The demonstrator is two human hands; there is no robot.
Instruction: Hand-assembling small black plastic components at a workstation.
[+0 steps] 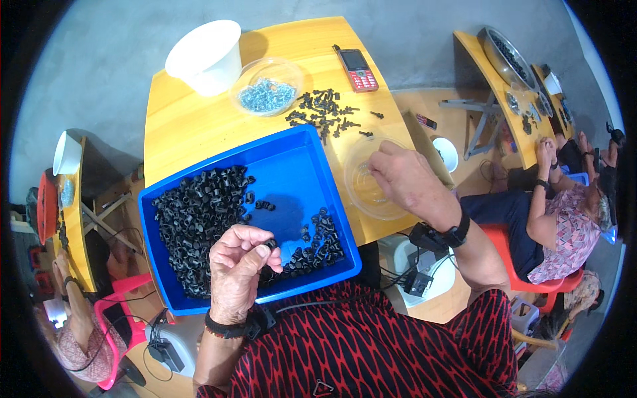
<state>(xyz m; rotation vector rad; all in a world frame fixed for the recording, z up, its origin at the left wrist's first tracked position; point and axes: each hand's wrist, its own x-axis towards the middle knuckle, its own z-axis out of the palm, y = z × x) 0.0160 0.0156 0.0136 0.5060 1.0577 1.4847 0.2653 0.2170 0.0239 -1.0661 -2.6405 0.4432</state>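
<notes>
My left hand (237,265) pinches a small black plastic part (270,244) between thumb and fingers, above the near side of a blue tray (318,166). Loose black plastic parts (199,219) fill the tray's left side, and a smaller heap (325,249) lies at its right edge. Over a see-through round tub (361,199) to the right of the tray, my right hand (408,179) has its fingertips drawn together. What they hold, if anything, cannot be made out. Beyond the tray stands a see-through bowl of small silvery screws (265,96). Beside it lie several black stemmed pieces (325,113).
A white bucket (206,56) and a red keypad phone (358,69) stand toward the far side of the yellow table (298,46). An open carton (428,149) adjoins its right edge. Other people sit at tables left and right (557,219). Cables hang below (418,272).
</notes>
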